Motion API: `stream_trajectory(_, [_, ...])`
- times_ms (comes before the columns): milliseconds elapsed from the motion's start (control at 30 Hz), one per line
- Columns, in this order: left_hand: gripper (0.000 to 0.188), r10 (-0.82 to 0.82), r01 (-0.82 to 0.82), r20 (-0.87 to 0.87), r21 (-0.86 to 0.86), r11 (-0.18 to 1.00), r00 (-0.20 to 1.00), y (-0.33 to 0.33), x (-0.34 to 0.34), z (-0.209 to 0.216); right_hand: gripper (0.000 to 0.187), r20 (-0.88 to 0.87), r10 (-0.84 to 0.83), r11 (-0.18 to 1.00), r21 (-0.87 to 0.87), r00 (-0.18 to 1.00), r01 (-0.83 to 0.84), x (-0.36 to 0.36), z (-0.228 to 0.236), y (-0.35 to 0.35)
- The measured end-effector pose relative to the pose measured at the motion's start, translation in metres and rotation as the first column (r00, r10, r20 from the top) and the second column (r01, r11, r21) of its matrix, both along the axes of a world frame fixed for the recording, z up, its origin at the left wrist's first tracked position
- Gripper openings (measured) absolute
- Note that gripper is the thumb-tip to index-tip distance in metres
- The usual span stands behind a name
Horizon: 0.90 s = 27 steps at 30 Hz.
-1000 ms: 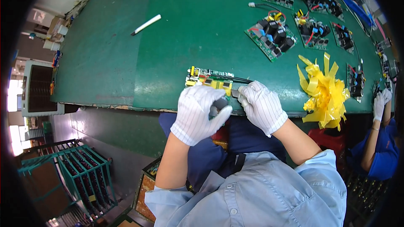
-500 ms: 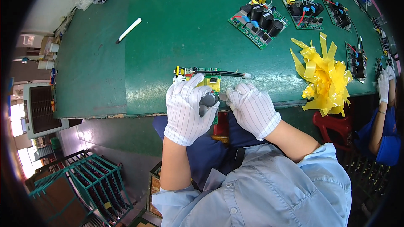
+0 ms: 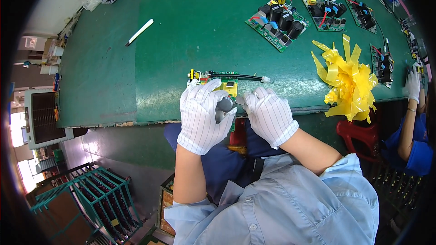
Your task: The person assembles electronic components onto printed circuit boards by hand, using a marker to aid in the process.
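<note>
A green circuit board (image 3: 230, 88) lies at the table's near edge, partly jutting over it. My left hand (image 3: 202, 117), in a white striped glove, is closed on the board, its thumb and fingers curled around a dark round capacitor (image 3: 225, 105). Beside it, my gloved right hand (image 3: 269, 115) is closed in a pinch on a small flat grey blade-like piece (image 3: 240, 100), whose tip points at the board. A black cable (image 3: 243, 77) with a white plug runs along the board's far side. The parts under my left palm are hidden.
Yellow tape strips (image 3: 349, 81) hang in a bunch at the table edge to the right. Another circuit board (image 3: 279, 23) lies farther back, with several more beyond. A white-handled tool (image 3: 140, 32) lies at left. At far right, another person's gloved hand (image 3: 413, 86) works.
My right hand has shifted slightly, and more of the flat grey piece shows beside the capacitor. My left hand keeps its hold. The view has moved a little.
</note>
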<state>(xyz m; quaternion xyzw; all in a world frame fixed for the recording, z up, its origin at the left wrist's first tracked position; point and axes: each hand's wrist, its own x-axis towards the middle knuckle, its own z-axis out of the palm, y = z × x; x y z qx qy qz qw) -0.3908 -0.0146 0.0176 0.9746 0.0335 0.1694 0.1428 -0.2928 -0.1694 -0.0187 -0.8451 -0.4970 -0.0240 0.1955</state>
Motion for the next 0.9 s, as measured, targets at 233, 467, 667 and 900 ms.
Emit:
stream_trajectory(233, [0.044,0.053,-0.053,0.042,-0.015,0.999,0.998,-0.001,-0.002,-0.008,0.015,0.057,-0.029,0.989,0.149,0.998,0.021,0.002,-0.002,0.006])
stream_trajectory(467, [0.043,0.073,-0.072,0.065,-0.016,0.997,0.995,-0.004,0.002,-0.007,0.018,-0.185,0.020,0.972,0.235,0.982,0.025,0.018,-0.001,0.006])
stream_trajectory(667, [0.041,0.072,-0.071,0.031,-0.029,0.997,0.997,-0.003,0.002,-0.007,0.013,-0.242,0.111,0.976,0.211,0.964,-0.060,0.038,0.002,-0.002])
stream_trajectory(900, [0.040,0.049,-0.048,0.045,-0.019,0.999,0.998,-0.003,0.004,-0.005,0.014,-0.079,0.126,0.990,0.075,0.989,-0.120,0.020,0.007,-0.007])
